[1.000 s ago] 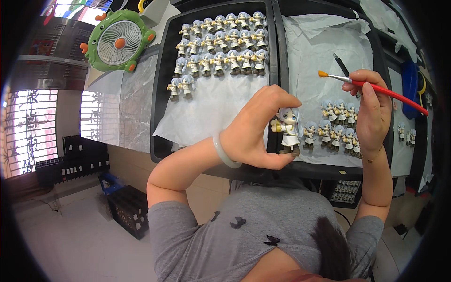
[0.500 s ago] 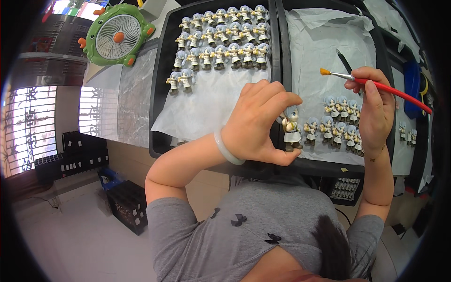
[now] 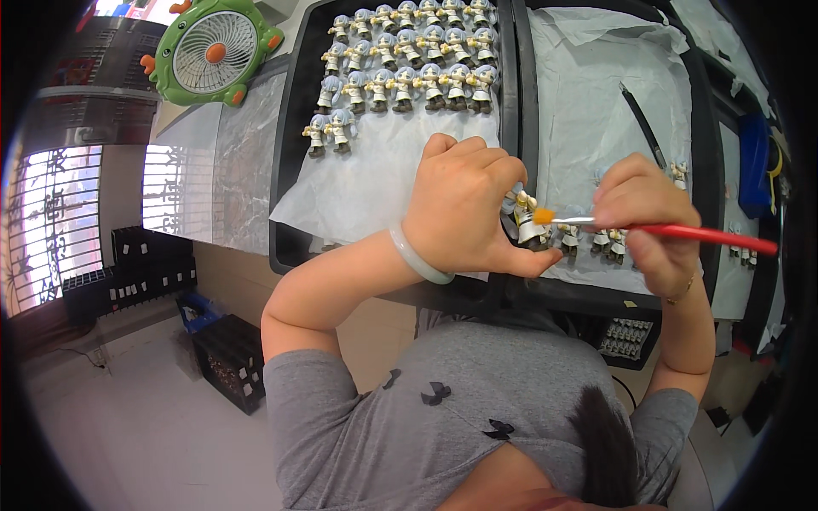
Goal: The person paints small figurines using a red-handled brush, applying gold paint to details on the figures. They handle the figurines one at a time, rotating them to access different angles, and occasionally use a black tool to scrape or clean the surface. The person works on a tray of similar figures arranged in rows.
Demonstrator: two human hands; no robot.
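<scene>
Between the thumb and fingers of my left hand (image 3: 464, 209) is a small figurine (image 3: 530, 226) with pale blue hair and a white outfit, tilted. My right hand (image 3: 652, 221) grips a paintbrush (image 3: 682, 232) with a red handle and a silver ferrule. Its orange bristles (image 3: 544, 216) are at the figurine's body; whether they touch it I cannot tell. Below and behind my right hand, more figurines (image 3: 569, 241) of the same kind lie on the paper of the right tray, partly hidden by the hand.
Rows of figurines (image 3: 405, 89) lie on white paper in the black left tray (image 3: 294, 111). A black pen-like tool (image 3: 641, 123) lies in the right tray (image 3: 707, 119). A green fan (image 3: 217, 51) stands at the far left. Black crates (image 3: 228, 362) stand on the floor.
My right hand has moved left and down, bringing the brush from above the tray to the figurine. The figurine has tilted in my left hand.
</scene>
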